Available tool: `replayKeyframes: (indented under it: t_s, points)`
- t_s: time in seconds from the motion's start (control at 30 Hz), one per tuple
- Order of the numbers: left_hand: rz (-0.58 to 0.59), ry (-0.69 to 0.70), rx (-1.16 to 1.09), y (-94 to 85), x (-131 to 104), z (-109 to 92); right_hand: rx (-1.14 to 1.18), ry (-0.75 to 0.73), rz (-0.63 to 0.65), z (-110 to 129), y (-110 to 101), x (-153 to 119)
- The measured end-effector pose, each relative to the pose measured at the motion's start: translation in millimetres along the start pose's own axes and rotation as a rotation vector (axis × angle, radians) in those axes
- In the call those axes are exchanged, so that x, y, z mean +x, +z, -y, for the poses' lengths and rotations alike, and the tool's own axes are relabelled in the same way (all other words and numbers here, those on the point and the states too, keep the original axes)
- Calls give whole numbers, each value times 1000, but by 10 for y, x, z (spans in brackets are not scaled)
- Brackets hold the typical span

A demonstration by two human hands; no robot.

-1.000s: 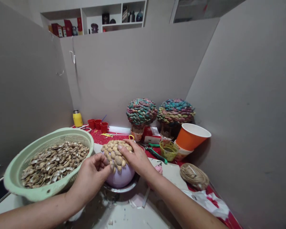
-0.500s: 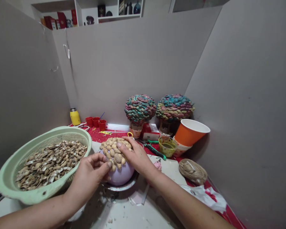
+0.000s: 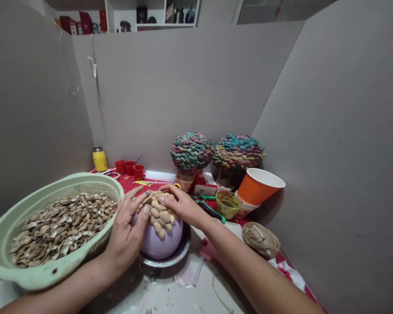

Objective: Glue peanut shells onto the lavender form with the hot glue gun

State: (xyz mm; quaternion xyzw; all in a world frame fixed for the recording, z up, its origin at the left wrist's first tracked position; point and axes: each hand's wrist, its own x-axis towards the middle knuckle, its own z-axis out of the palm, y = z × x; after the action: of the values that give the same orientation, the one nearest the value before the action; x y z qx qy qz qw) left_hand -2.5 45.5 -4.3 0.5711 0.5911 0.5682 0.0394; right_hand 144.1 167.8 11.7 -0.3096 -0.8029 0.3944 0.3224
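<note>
Three plain grey walls box in the bench: a far wall, a left wall and a right wall. Above the far wall, a white shelf unit is split into compartments holding boxes and dark vessels; a pale-framed recess sits to its right. The bench is pale near, red far. The light is soft and dim, with the left wall darkening toward its lower end.

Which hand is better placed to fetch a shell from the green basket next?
Probably the left hand: it is beside the green basket; the right hand lies farther away, atop the purple ball.
</note>
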Motion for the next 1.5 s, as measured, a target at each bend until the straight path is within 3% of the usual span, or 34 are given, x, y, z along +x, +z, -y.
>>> replayKeyframes:
  t_s: [0.13, 0.27, 0.3, 0.37, 0.47, 0.67, 1.3, 1.5]
  points:
    - [162, 12, 19, 96, 54, 145, 1, -63, -17, -49, -5, 43]
    - [184, -17, 1, 90, 66, 197, -45, -152, -302, 63, 25, -203]
    - [184, -20, 4, 87, 61, 200, -69, -196, -375, 119, 44, -312]
    - [189, -16, 10, 88, 48, 204, -224, -465, -464, 237, 103, -552]
    - [190, -2, 8, 106, 27, 215, -452, -655, -369, 350, 227, -841]
    - [185, 19, -6, 138, 6, 251, -728, -663, -390, 296, 384, -901]
    - [166, 119, 26, 165, 36, 289, -1013, -742, -327, 211, 337, -856]
    - [150, 131, 29, 177, 36, 279, -998, -727, -323, 201, 332, -840]
